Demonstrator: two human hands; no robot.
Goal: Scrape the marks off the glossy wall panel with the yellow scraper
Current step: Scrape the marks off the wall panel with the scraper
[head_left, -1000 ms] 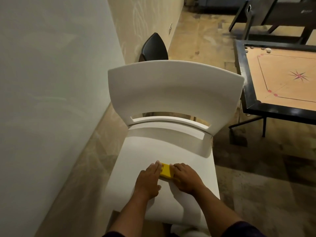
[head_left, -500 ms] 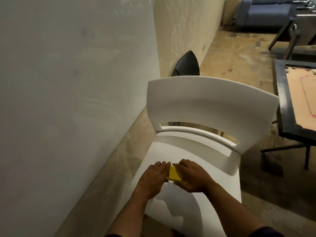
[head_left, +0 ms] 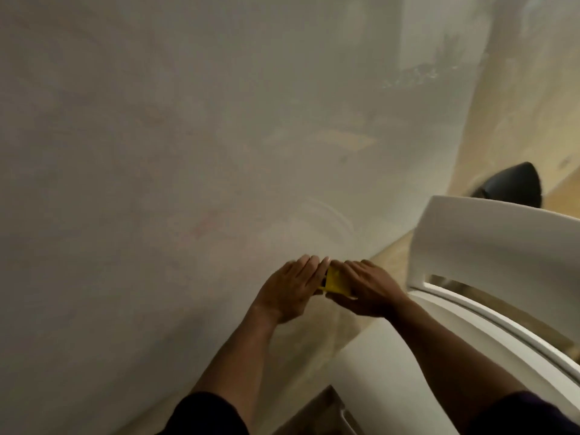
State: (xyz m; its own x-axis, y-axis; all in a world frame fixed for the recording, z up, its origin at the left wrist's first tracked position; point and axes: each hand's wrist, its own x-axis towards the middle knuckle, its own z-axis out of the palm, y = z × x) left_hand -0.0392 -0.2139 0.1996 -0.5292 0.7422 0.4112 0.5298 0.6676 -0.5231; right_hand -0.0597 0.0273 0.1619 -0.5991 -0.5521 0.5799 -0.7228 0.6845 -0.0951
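Observation:
The glossy wall panel (head_left: 188, 136) fills most of the head view, pale grey with faint reddish marks (head_left: 201, 229) left of centre. The yellow scraper (head_left: 335, 281) is pinched between both hands in front of the panel's lower part. My left hand (head_left: 290, 290) grips its left side, fingers stretched toward the wall. Its right side is covered by my right hand (head_left: 367, 288). Only a small yellow patch of the scraper shows. Whether its edge touches the panel I cannot tell.
A white plastic chair (head_left: 489, 246) stands close on the right, its seat under my right forearm. Behind it is a black chair back (head_left: 514, 183). A tan skirting strip (head_left: 392, 249) runs along the wall's foot.
Both hands lifted the scraper off the white chair seat and carried it left toward the wall panel. My view swung left, so the panel fills the frame and the carrom table is gone.

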